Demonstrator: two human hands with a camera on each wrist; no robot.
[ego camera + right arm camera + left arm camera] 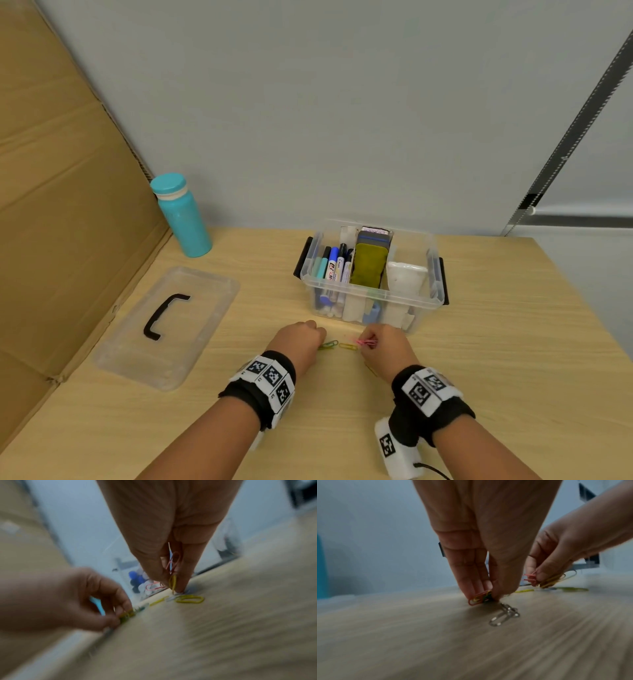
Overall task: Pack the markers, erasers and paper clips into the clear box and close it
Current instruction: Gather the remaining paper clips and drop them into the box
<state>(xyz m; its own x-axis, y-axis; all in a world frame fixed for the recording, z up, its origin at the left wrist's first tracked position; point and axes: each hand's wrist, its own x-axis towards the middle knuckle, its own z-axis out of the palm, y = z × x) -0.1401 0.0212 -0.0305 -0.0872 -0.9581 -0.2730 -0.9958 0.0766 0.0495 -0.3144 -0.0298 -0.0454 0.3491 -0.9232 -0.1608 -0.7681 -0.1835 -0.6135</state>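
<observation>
The clear box stands open on the wooden table with markers upright in its left part and erasers in the middle. In front of it, my left hand pinches a small bunch of coloured paper clips against the table. My right hand pinches pink and yellow paper clips just above the table. Loose clips lie between the hands: a yellow one and silver ones. The clear lid with a black handle lies flat to the left.
A teal bottle stands at the back left beside a cardboard sheet that leans along the table's left side. A grey wall rises right behind the box. The table's right edge runs past the box.
</observation>
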